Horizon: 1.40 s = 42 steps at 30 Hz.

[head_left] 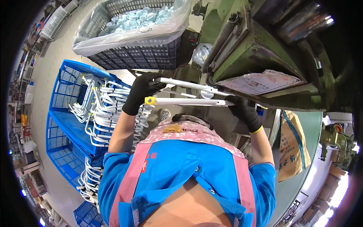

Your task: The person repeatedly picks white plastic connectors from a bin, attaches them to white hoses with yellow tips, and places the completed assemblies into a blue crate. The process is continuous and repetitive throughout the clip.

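Observation:
Both my hands wear black gloves and hold a white tubular frame (189,101) in front of the green machine (249,56). My left hand (143,90) is closed around the left end of its far tube. The near tube ends at the left in a yellow piece (150,100). My right hand (244,111) grips the right ends of the tubes, partly covering them. A round clear or silvery part (207,94) shows between the tubes at the machine; what it belongs to I cannot tell.
Left of me, blue crates (70,81) hold several bent white tube frames (106,109). A dark plastic crate (136,53) lined with clear film holds many pale blue pieces (140,18) at the far left. At right, a brown paper sack (291,151) lies on a green surface (312,128).

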Tool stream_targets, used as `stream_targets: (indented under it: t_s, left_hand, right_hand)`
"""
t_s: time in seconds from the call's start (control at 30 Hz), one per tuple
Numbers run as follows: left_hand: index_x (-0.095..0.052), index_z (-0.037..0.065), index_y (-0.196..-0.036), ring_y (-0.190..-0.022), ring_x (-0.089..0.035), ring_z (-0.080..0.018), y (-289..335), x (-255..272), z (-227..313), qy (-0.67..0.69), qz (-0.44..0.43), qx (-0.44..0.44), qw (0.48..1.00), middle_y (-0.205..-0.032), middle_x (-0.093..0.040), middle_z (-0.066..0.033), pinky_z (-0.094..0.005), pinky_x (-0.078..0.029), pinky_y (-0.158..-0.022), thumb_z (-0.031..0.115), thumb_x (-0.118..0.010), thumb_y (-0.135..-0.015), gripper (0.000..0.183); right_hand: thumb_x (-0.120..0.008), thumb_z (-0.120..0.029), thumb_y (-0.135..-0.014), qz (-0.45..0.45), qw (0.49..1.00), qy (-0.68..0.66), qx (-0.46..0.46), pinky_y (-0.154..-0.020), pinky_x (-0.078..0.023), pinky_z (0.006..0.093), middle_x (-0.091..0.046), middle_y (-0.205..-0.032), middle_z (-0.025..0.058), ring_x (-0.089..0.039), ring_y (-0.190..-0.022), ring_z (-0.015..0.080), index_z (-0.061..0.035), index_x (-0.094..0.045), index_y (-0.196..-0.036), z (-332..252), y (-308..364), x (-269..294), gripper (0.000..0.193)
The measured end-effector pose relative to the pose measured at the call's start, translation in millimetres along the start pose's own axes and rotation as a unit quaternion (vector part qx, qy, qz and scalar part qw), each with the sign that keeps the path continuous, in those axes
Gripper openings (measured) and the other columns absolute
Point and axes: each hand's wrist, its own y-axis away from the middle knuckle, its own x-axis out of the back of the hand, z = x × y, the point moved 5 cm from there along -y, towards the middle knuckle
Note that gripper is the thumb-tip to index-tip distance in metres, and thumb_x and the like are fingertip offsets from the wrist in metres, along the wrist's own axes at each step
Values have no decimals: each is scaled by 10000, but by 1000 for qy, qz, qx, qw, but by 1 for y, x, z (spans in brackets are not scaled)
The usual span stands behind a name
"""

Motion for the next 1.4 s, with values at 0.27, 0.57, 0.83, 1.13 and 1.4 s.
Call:
stream_targets:
  t_s: [0.27,0.57,0.83,1.13,1.4]
  left_hand:
    - [-682,30,-971,-697,-638,-250,-7,-5,-10,-6,-20,17,1000,-774,-657,-141,-326,-474,-646,288,-750,-761,339]
    - [-681,27,-968,-730,-640,-178,-2,-26,-43,54,-108,62,991,-798,-671,-106,-304,-476,-669,203,-714,-777,262]
    - [-679,40,-1019,-761,-597,-94,3,-33,-66,150,-58,76,984,-832,-670,-34,-264,-475,-723,151,-726,-803,248]
    - [-646,20,-1071,-841,-637,-139,12,-40,-86,70,-31,71,995,-964,-690,-75,-287,-501,-766,30,-679,-795,278]
    - [-646,2,-1107,-823,-621,-111,21,-40,-70,168,16,136,976,-938,-689,-59,-263,-495,-747,98,-723,-801,330]
  right_hand:
    - [-648,-144,-769,-51,996,-38,-66,-738,-497,403,-653,-913,127,-629,-857,316,-129,-677,-989,25,21,-39,222]
    - [-677,-119,-682,-83,990,-30,-109,-713,-477,416,-626,-1041,144,-588,-876,341,-136,-706,-952,-6,8,-30,272]
    - [-760,-267,-624,-71,993,49,-85,-626,-476,375,-630,-922,64,-616,-756,259,-190,-684,-921,-77,5,16,316]
    - [-633,-233,-838,-32,993,13,-110,-580,-500,352,-650,-900,71,-640,-704,268,-132,-658,-1113,-74,-17,44,294]
    - [-635,-152,-838,15,995,24,-94,-571,-485,385,-634,-851,120,-619,-703,325,-84,-651,-1006,-65,-34,24,181]
